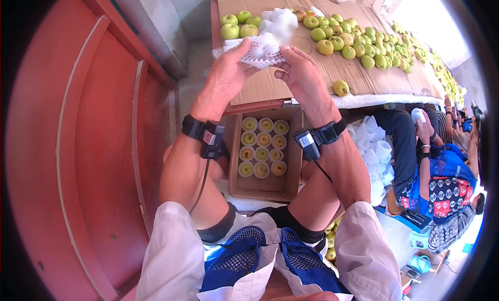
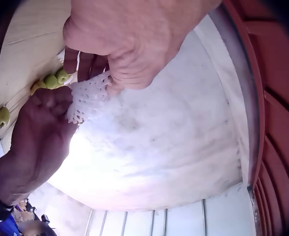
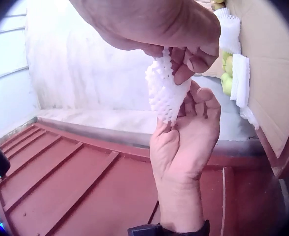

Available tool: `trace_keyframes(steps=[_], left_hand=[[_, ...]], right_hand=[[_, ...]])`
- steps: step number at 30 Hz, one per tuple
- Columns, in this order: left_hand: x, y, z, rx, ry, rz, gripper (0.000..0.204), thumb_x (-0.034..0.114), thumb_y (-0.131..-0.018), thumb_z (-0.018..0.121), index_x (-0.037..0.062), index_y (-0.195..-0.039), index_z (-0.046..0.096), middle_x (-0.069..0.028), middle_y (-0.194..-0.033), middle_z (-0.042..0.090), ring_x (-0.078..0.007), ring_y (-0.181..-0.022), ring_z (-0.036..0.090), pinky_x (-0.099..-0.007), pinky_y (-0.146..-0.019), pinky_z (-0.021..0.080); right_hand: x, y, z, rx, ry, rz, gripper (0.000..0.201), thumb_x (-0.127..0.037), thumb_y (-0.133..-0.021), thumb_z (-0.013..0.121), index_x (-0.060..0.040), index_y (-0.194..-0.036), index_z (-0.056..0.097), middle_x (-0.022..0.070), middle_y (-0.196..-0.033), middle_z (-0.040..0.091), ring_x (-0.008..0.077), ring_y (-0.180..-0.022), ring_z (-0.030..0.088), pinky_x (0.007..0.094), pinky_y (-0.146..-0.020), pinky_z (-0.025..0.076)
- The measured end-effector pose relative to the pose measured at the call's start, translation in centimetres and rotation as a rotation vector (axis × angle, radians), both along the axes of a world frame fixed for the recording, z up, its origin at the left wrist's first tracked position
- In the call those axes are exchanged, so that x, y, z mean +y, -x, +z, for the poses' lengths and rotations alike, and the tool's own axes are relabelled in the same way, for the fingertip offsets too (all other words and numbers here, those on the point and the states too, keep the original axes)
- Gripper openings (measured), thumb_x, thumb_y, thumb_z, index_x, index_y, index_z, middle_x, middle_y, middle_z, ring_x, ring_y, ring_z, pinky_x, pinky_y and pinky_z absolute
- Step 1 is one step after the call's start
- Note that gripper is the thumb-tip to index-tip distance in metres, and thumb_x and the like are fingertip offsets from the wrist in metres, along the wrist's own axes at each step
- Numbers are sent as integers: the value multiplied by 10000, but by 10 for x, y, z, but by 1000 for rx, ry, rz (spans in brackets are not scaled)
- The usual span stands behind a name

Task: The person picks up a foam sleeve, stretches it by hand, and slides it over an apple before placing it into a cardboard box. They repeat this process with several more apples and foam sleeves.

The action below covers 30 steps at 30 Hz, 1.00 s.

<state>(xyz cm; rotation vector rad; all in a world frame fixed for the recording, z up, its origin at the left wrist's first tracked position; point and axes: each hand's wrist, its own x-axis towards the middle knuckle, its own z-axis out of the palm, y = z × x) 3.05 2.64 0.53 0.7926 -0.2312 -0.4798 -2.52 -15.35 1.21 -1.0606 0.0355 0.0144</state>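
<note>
Both hands hold a white foam net sleeve between them, above the near edge of the cardboard-covered table. My left hand pinches its left end between thumb and fingers. At the opposite end, the thumb and fingers of my right hand grip the netting. In the right wrist view the sleeve looks flattened and stretched between the hands, with no fruit visible in it. More white foam sleeves lie just behind on the table, beside several green apples.
A cardboard box below the table holds rows of apples in foam cups. Many loose apples spread across the table to the right. White foam sleeves are heaped beside my right knee, near another seated person. A red door stands left.
</note>
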Motion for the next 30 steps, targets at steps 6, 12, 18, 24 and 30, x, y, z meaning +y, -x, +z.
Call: trace_keyframes(steps=[6, 12, 18, 24, 30], left_hand=[[-1, 0, -1, -170, -137, -45, 416, 164, -997, 651, 8, -1373, 568, -78, -1331, 637, -187, -1210, 601, -378, -1055, 473], [1, 4, -2, -222, -422, 13, 373, 159, -977, 681, 19, -1315, 609, -53, -1247, 673, -140, -1134, 628, -313, -936, 520], [-4, -2, -10, -52, -222, 3, 341, 184, -996, 664, 40, -1301, 613, -38, -1249, 670, -150, -1112, 633, -309, -934, 524], [-1, 0, -3, 100, 3, -22, 358, 184, -1026, 610, 50, -1355, 566, -55, -1306, 633, -184, -1184, 602, -372, -1002, 499], [-7, 6, 2, 75, 16, -20, 374, 205, -1031, 603, 56, -1370, 553, -46, -1296, 633, -173, -1156, 608, -353, -960, 500]], right_hand=[[-8, -4, -3, 0, -80, -16, 244, -267, -1046, 585, -72, -1189, 619, 20, -1117, 681, 133, -977, 625, 303, -796, 480], [-13, -5, -7, -7, -180, -48, 233, -253, -1056, 568, -70, -1194, 610, 27, -1113, 677, 135, -963, 621, 324, -807, 490], [-17, -12, -13, -7, -263, 3, 234, -245, -1059, 554, -79, -1215, 605, 26, -1142, 675, 139, -967, 615, 341, -822, 478], [-14, -11, -9, 99, -257, -3, 222, -237, -1050, 548, -92, -1202, 620, 19, -1116, 689, 146, -930, 623, 334, -793, 454], [-13, -10, -13, 117, -222, 58, 202, -216, -1051, 548, -98, -1205, 602, -5, -1051, 690, 109, -882, 624, 276, -738, 467]])
